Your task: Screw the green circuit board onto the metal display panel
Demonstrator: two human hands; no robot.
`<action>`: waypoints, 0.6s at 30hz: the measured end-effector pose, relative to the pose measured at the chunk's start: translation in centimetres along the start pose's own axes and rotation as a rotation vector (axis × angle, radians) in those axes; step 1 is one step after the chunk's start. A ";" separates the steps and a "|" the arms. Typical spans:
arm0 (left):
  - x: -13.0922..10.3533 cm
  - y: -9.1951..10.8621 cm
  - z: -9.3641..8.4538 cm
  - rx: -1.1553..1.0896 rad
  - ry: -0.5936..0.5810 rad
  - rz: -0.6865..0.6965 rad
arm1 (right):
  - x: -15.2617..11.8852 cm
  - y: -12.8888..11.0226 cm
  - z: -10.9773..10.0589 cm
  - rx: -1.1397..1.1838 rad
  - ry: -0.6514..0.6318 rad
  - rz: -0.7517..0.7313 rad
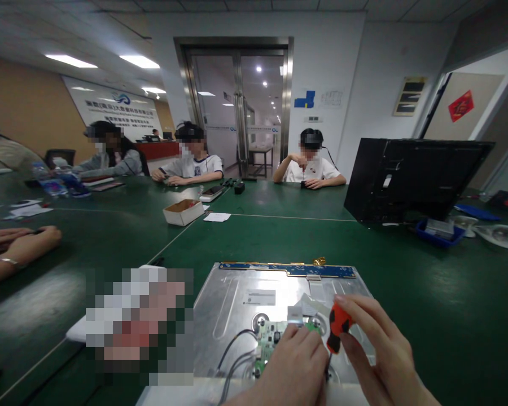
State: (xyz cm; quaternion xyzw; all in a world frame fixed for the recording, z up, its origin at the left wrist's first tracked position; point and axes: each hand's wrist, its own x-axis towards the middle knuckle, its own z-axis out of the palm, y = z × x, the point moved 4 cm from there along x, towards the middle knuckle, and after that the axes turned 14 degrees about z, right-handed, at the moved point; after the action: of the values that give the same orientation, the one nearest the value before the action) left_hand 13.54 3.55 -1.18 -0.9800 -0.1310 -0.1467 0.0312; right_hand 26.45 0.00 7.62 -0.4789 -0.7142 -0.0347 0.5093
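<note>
My right hand [376,344] grips the orange-and-black handle of a screwdriver [340,327] between thumb and fingers. Its dark shaft points down beside my left hand, and the tip is hard to see. My left hand [296,361] lies over a green circuit board [272,334], fingers curled down; their tips and anything in them are hidden. That board sits on a silver metal display panel [224,304] lying flat before me. Along the panel's far edge runs a narrow blue circuit board [279,269]. Dark cables [233,352] leave the green board on the left.
A blurred-out white and pink object [148,310] lies left of the panel. Further off are a small open box [184,212], a black monitor [415,177] and a blue tray [440,234]. Another person's hands [25,245] rest at left; several people sit across the green table [279,239].
</note>
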 end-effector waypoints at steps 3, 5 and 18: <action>0.1 0.0 -0.1 -0.001 0.001 0.004 | -0.1 0.3 0.0 0.010 0.029 -0.011; 0.1 0.0 -0.1 -0.013 -0.001 0.001 | 0.0 0.3 0.1 0.060 0.068 -0.024; -0.1 0.0 0.2 -0.079 -0.006 -0.042 | 0.7 -0.7 -0.2 -0.001 0.133 -0.073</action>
State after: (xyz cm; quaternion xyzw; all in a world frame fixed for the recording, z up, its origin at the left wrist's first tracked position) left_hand 13.55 3.53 -1.44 -0.9779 -0.1458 -0.1497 -0.0110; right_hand 26.08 -0.04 8.50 -0.4492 -0.6957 -0.0854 0.5540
